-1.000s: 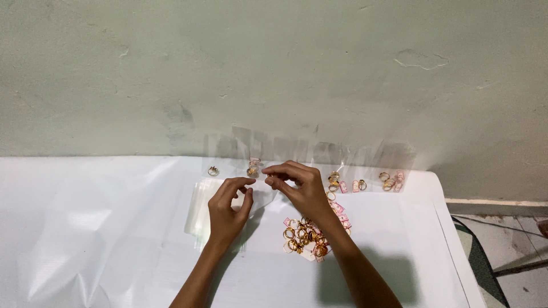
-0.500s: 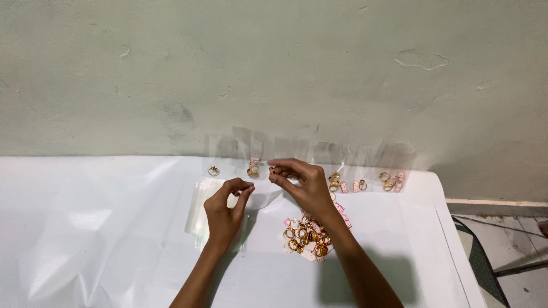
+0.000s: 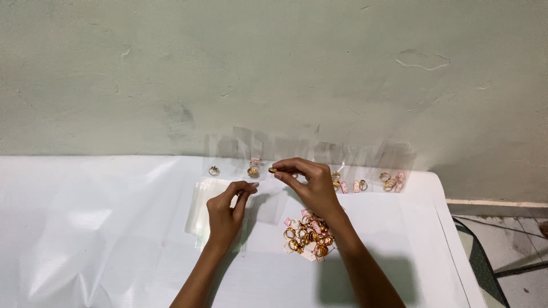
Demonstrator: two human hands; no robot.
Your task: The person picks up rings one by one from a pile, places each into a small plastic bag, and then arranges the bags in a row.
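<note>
A pale green plastered wall [image 3: 274, 68], scuffed and cracked in places, rises behind a white desk [image 3: 85, 228] covered with a glossy sheet. Along the foot of the wall, a row of clear plastic sleeves [image 3: 319, 153] leans upright, and small gold rings with pink tags [image 3: 391, 181] lie at their base toward the right; a single ring [image 3: 214, 170] sits apart on the left, with another small gold piece [image 3: 253, 169] just right of it.

The left hand [image 3: 225, 212] is curled, thumb and forefinger pinched together on the top edge of a clear plastic bag [image 3: 268, 206], which lies flat on the desk between the two hands (it is so transparent that its outline is hard to trace). Under and left of this hand lies a stack of clear bags [image 3: 197, 214].

The right hand [image 3: 311, 188] hovers above the desk, fingers bent, with the thumb and forefinger closed on a small gold ring [image 3: 273, 170], held just above and to the right of the left hand's fingertips. The two hands are near each other but not touching.

Below the right wrist, a heap of gold rings with pink tags [image 3: 305, 234] rests on the desk. At the far right, beyond the desk edge, a patch of tiled floor [image 3: 514, 251] shows.
</note>
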